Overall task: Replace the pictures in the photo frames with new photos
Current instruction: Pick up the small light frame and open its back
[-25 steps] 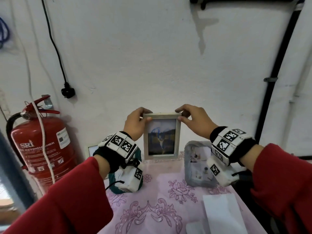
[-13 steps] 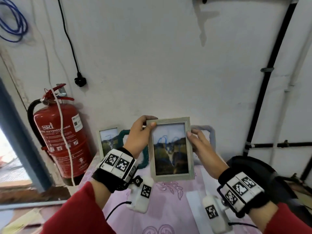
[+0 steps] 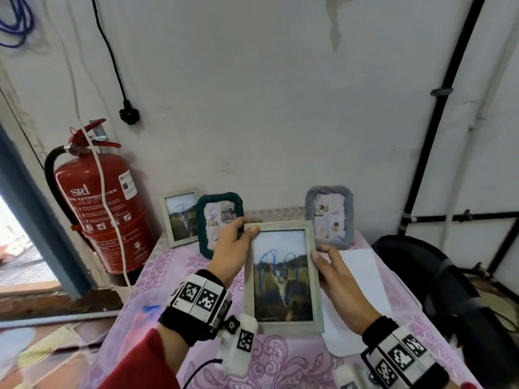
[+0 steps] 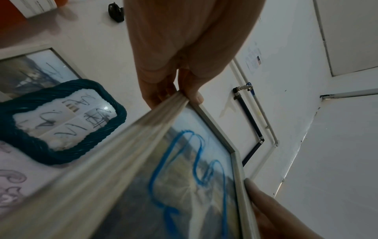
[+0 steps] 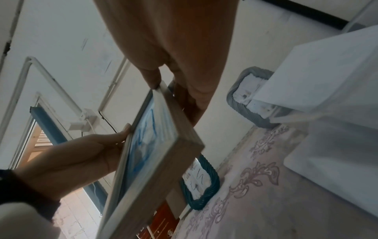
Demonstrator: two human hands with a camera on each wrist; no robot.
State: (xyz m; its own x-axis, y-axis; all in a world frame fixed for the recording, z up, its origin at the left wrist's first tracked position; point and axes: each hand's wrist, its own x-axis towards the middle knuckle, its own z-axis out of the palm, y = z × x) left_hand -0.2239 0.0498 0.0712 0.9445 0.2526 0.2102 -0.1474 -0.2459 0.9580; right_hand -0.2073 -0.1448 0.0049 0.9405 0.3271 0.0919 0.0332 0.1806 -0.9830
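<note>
Above pink table (image 3: 157,265), we now hold pale frame (image 3: 282,276) up in air, off its spot by wall & closer to us. L hand (image 3: 230,248) pinches top corner, R hand (image 3: 337,279) grips side. Next, we think: flip it, open back, swap pic.

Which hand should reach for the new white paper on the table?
Probably the right hand. The white paper lies just beyond it, on the right of the held frame. The left hand pinches the frame's top corner and could keep holding.
</note>
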